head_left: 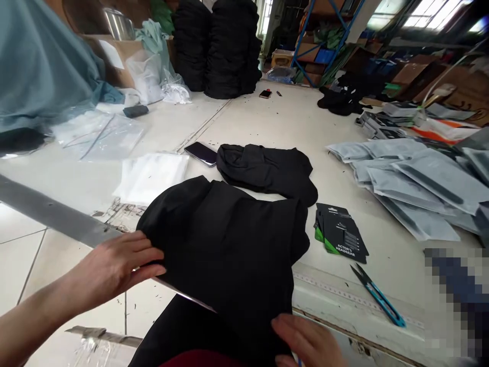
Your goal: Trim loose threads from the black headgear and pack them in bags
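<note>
A black cloth hood (229, 239) lies spread at the table's front edge, its near part hanging over my lap. My left hand (120, 260) pinches its left edge, fingers on top and thumb below. At the lower right corner, my right hand (307, 339) grips the hem between thumb and fingers. A small blue bit shows under that hand; I cannot tell what it is. Just beyond lies a stack of folded black hoods (267, 171). To the right are black cards (342, 232) printed "ACTOR'S HEADGEAR" and blue-handled thread snips (378, 295), lying untouched.
A phone (201, 153) and white sheets (153, 177) lie beyond the hood on the left. Packed frosted bags (416, 178) pile up at the right. Tall black stacks (233, 51) stand at the back. A measuring tape (324, 285) runs along the front edge.
</note>
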{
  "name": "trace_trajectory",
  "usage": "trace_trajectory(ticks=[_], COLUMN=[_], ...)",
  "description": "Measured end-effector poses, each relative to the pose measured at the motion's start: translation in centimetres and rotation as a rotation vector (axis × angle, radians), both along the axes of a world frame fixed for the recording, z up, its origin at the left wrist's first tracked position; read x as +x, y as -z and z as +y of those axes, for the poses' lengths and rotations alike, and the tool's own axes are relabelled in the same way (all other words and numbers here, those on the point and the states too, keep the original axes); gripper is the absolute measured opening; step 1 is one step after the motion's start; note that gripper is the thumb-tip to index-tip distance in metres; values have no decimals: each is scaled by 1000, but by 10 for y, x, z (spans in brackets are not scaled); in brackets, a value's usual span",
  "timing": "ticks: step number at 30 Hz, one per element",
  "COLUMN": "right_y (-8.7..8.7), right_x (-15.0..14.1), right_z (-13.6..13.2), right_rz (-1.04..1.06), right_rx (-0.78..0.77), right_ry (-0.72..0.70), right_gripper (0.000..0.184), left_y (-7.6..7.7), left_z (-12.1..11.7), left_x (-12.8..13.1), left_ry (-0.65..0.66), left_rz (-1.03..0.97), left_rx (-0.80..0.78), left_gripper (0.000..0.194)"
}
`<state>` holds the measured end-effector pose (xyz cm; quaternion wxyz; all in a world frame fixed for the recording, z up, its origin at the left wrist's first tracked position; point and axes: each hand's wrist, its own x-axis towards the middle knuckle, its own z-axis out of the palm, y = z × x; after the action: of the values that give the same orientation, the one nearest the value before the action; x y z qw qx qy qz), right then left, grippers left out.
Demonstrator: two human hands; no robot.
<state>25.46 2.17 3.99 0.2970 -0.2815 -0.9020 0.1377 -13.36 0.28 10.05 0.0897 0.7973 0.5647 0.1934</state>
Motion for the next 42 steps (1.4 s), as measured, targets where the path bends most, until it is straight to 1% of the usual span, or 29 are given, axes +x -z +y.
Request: trace_trajectory(ticks=[2,4,5,7,8,9,10,12,14,16,18,20,24,29,33,36,39,42], right_y=[-12,-25,-31,-36,-34,-30,-23,-2,20,35,42,42,39,42,42,40,39,41], right_x=[-6,-21,-32,-58,-70,-81,-89,-95,-91,-84,-79,-79,-81,-81,-80,-81,-82,-82], right_z=[6,14,19,32,41,49,58,75,86,91,92,91,91,92,92,92,92,92], right_rz=[47,124,159,180,153,92,13,-160,-276,-324,-335,-340,-344,-320,-330,-333,-322,-309], right_rx=[-18,-22,-19,4,28,46,60,59,42,47,71,88,91,95,91,98,99,93], right_ry=[99,153,156,168,197,239,293,395,448,451,447,444,436,436,429,427,425,422], right_gripper=[41,40,39,35,33,33,34,39,42,44,45,44,44,42,42,42,41,41], left_y=[-9,-15,-16,-10,-4,4,12,29,45,56,62,63,60,59,56,55,56,58], left_z=[18,48,66,104,122,138,151,167,172,170,167,166,167,167,165,164,165,166], left_x=[20,45,58,83,93,99,103,99,86,71,62,59,62,62,62,62,62,61], left_ry=[-2,-22,-48,-83,-92,-109,-121,-142,-130,-71,3,41,37,39,52,34,19,33], left_rz=[9,-21,-22,-18,-10,4,7,-59,-274,-568,-800,-930,-1048,-1149,-1318,-1406,-1439,-1427], left_rx=[7,73,98,111,79,10,-62,-165,-228,-299,-367,-410,-455,-465,-544,-593,-629,-648], left_gripper=[16,21,23,27,34,42,44,37,28,28,31,31,28,28,30,32,32,29])
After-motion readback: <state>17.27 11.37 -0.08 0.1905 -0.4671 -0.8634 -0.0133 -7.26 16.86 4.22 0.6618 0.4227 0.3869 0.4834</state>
